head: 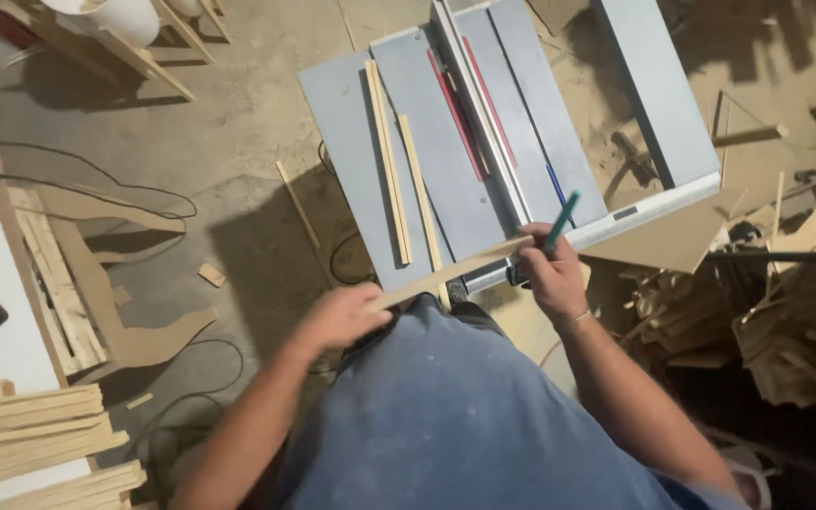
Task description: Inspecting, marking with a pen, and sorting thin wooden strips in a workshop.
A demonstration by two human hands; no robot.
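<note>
Grey table saw top [351, 113] stands on a dusty concrete floor [238, 123]. Lying on the top: two pale wooden strips [391, 161] at left, running near to far; a red strip [455, 113] beside the grey rip fence [484, 123] at centre; a blue pencil [555, 189] farther right.

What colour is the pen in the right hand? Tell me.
Teal green; the pen in the right hand shows in the head view.
</note>
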